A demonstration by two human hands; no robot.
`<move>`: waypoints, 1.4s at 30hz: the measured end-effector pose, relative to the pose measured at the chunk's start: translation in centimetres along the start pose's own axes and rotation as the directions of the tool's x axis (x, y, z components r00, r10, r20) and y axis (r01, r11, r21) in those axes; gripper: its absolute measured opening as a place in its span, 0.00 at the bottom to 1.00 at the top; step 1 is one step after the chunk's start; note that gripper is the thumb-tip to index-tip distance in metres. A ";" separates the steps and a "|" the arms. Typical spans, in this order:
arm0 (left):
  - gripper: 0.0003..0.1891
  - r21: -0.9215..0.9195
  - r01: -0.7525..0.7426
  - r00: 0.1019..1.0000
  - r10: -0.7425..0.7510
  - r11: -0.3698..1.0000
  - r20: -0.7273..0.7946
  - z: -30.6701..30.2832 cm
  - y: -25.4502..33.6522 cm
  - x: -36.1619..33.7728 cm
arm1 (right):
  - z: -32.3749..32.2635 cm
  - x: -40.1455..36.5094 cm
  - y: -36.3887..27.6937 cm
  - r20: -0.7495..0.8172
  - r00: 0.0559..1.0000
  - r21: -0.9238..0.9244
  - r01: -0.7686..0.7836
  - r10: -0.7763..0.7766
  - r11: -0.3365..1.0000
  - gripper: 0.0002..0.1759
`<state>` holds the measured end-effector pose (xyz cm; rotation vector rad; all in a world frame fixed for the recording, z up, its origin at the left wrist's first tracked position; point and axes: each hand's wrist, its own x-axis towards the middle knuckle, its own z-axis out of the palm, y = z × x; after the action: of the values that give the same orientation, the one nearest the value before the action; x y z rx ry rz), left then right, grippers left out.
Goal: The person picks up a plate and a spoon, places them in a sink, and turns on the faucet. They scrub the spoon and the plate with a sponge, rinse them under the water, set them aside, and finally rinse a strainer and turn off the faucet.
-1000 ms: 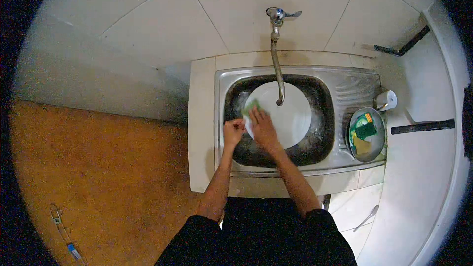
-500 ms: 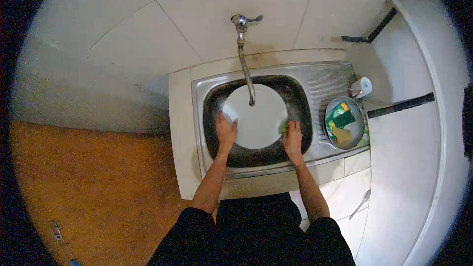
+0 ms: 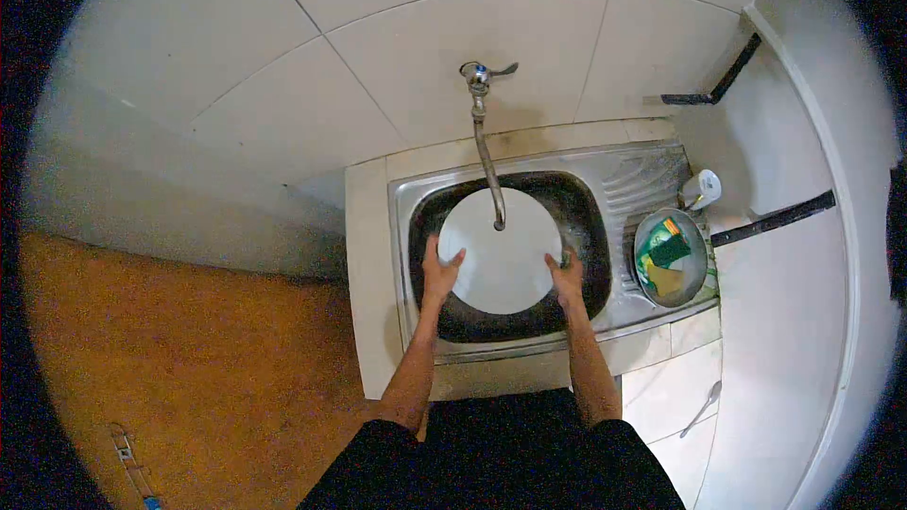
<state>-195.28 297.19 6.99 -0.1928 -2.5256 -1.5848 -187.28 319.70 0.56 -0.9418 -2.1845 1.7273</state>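
A large round white plate (image 3: 501, 264) lies over the dark basin of the steel sink (image 3: 402, 227), beneath the spout of the faucet (image 3: 487, 156). My left hand (image 3: 440, 271) grips the plate's left edge, thumb on the top face. On the opposite side, my right hand (image 3: 566, 279) holds the right edge, its thumb also on top. A small green thing (image 3: 567, 258) shows at the right hand's fingers, mostly hidden.
On the ribbed drainboard a grey pan (image 3: 699, 269) holds a green scrub pad (image 3: 671, 250), a yellow sponge (image 3: 667, 280) and a green packet. Behind it stands a white cup (image 3: 706, 187). A spoon (image 3: 701, 408) lies on the white tiles at lower right.
The whole view has shifted, so the sink appears lower and slightly right. My right thumb now rests on the plate's face, and less of the green thing shows.
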 end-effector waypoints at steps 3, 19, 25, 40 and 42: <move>0.17 -0.139 0.112 0.994 -0.109 0.984 0.027 0.3 1.3 -0.3 | 0.0 1.0 3.2 -0.078 0.997 0.252 0.018 0.002 0.968 0.19; 0.24 0.194 0.161 0.958 -0.200 0.968 0.205 10.2 -0.4 -0.1 | -9.9 -4.0 -5.5 -0.017 0.991 0.462 -0.110 0.133 0.880 0.24; 0.25 -0.075 0.250 0.885 -0.196 0.965 0.422 14.2 -3.2 0.3 | -11.1 -7.2 -10.3 -0.304 0.940 -0.072 0.142 -0.158 0.987 0.28; 0.53 -0.050 0.985 0.105 -0.342 0.165 0.934 7.8 7.6 -1.2 | -14.1 -11.5 -14.2 0.128 0.767 -0.328 0.631 -0.629 0.703 0.06; 0.55 -0.046 0.991 0.087 -0.334 0.130 0.939 7.2 8.0 -1.4 | -14.3 -12.1 -13.4 0.262 0.702 -0.272 0.712 -0.663 0.647 0.07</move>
<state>-192.84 307.12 10.66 0.8738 -2.1645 -3.7945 -175.11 322.49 19.96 0.0417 -2.5147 1.0596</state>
